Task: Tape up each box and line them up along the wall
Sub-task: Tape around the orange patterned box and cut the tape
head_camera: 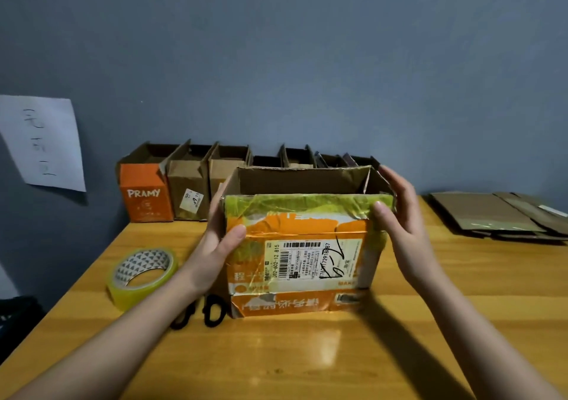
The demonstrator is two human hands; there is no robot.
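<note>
Setting: Blue-grey wall (307,61) behind a yellow wooden table (276,353); I watch from the head view, looking down over both forearms.
Box in hand: the orange box (296,258) with a shipping label stands upright near the middle of the table, top open, old shiny tape wrinkled across its front.
Left hand: my left hand (219,240) presses the box's left side, thumb on the front face, fingers round the side wall; I read it as gripping.
Right hand: my right hand (396,215) clasps the upper right corner, thumb on the front edge, fingers fairly straight along the side flap.
Row at wall: several open boxes stand side by side against the wall, starting with the orange PRAMY box (144,193) at the left; the far ones are partly hidden behind the box I hold.
Tools: the tape roll (141,276) lies left of my left forearm, the black scissors (206,310) just beside the box's lower left corner, partly under my wrist.
Stack: flattened cardboard (491,215) lies at the table's right.
Risk, push: sliding the box back could knock the row out of line, since the gap looks tight.
Risk, squeeze: the soft, worn walls may buckle if I press harder.
Risk, scissors: dragging my left wrist could sweep them or the roll toward the table edge.
Risk, tape: I cannot tell whether the bottom seam is sealed; lifting could open it.
</note>
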